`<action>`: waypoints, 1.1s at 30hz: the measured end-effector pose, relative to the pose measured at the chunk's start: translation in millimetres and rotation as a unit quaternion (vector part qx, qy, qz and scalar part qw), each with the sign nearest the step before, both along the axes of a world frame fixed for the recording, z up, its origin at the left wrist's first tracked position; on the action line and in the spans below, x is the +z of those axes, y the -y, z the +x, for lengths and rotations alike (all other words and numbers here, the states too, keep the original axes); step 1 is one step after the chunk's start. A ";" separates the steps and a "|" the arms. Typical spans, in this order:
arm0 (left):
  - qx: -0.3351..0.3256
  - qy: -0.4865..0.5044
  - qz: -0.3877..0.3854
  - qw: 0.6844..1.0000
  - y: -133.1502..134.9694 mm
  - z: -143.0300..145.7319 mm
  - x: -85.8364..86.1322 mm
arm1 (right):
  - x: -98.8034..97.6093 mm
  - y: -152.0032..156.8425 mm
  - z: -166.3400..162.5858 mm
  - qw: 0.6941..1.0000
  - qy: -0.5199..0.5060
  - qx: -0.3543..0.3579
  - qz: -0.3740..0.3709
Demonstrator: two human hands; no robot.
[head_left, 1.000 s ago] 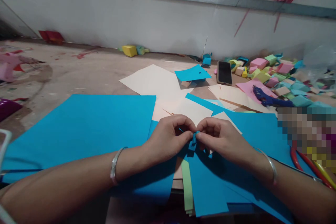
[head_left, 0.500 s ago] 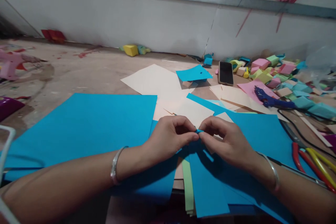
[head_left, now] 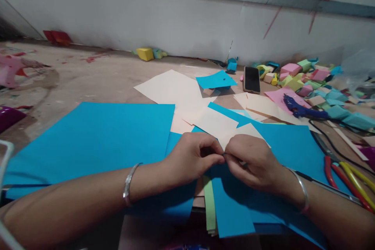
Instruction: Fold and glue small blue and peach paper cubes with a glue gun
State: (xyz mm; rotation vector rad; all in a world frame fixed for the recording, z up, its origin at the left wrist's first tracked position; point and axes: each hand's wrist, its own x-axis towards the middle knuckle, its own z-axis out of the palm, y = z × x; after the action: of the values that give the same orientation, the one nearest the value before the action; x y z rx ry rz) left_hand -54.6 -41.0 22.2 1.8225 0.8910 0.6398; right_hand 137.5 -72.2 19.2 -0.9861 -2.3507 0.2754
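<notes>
My left hand [head_left: 191, 157] pinches a small piece of blue paper [head_left: 224, 154] between thumb and index finger. From the other side my right hand [head_left: 253, 162] closes on the same piece, and the fingertips of both hands nearly meet. Only a dark sliver of it shows; its shape is hidden by the fingers. Beneath the hands lie a large blue sheet [head_left: 117, 136] on the left and more blue sheets [head_left: 288, 148] on the right. Cream paper pieces [head_left: 216, 121] lie just beyond my fingers, and a strip of green paper [head_left: 209, 207] shows between the blue sheets.
Scissors and pliers with red and yellow handles [head_left: 351, 177] lie at the right, near a blue glue gun [head_left: 304, 109] with a cord. A phone [head_left: 252, 79] and a pile of coloured paper boxes [head_left: 319, 82] are farther back. At far left is a pink glue gun [head_left: 10, 71].
Both hands have dropped slightly, and my right hand has turned inward with its fingers more curled. The blue piece, visible between the fingertips before, is now almost covered.
</notes>
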 end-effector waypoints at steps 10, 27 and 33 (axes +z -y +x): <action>-0.137 0.160 -0.413 0.886 -6.8 0.8 -7.9 | 2.5 -2.5 7.1 0.990 -0.130 -0.035 -0.035; 0.022 0.138 -0.241 0.960 -14.6 -1.7 -4.0 | -5.0 -11.2 5.3 0.960 -0.235 -0.028 -0.152; 0.025 0.140 -0.288 0.947 -18.0 -3.3 -3.6 | -0.2 -10.5 5.9 0.963 -0.224 -0.008 -0.147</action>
State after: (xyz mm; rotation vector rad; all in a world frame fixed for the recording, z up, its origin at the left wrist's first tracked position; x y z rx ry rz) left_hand -57.9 -23.1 18.6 1.1576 0.8252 0.5761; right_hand 143.4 -61.7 18.9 -0.9567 -1.9181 0.7755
